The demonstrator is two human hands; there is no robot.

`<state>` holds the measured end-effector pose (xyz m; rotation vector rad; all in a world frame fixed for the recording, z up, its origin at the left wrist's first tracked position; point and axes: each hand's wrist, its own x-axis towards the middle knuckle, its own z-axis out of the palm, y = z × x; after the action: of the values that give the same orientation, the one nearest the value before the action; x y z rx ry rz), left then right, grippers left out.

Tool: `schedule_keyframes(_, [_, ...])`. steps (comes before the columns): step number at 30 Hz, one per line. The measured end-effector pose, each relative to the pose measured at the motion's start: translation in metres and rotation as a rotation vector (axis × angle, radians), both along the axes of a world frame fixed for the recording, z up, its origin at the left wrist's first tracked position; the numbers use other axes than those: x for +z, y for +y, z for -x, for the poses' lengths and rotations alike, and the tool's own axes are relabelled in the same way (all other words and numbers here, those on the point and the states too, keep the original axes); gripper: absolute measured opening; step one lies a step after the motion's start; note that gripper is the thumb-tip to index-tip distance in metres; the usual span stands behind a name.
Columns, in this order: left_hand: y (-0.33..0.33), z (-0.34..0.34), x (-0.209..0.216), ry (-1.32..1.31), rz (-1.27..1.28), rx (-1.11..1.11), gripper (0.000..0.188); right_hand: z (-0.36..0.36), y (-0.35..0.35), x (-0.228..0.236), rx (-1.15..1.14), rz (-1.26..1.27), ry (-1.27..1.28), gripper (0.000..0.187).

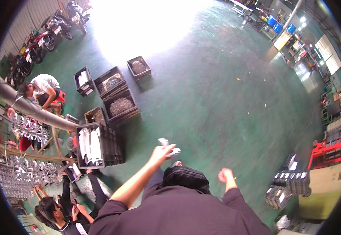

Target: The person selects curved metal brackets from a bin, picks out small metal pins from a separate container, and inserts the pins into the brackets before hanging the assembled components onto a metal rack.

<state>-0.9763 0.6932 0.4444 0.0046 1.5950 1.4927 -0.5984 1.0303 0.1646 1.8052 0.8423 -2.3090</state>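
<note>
My left hand [163,152] is out in front of my body, closed around a small whitish, silvery piece [173,152]. Parts of it stick out on both sides of the fingers, and its exact kind is too small to tell. Off to the right, my right hand [226,174] hangs above the green floor [217,113] with its fingers curled in, and nothing shows in it. A black waist bag [186,178] sits at my front, between the two arms.
Left of me stands a stack of black crates [113,147] with white rolled sheets on top. Beyond it are several black bins [121,105] of small parts. A seated person [45,88] bends over at left; other people [60,215] sit below silvery hanging parts [33,170]. Motorcycles [41,41] line the wall.
</note>
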Motion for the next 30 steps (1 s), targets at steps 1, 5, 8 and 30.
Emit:
schedule_keyframes(1, [-0.026,0.03,-0.008,0.005,0.109,0.105,0.05,0.124,-0.014,0.071,0.051,-0.344,-0.162,0.013])
schedule_keyframes(5, [-0.042,0.127,-0.051,0.15,0.205,0.493,0.032,0.358,0.115,0.187,0.389,-0.63,0.071,0.026])
schedule_keyframes(8, [-0.044,0.194,-0.082,0.034,0.257,0.816,0.024,0.494,0.161,0.208,0.418,-0.774,0.225,0.023])
schedule_keyframes(30, [0.498,0.825,0.077,-0.199,-1.408,0.404,0.043,0.966,0.57,0.156,1.243,-0.774,-0.288,0.02])
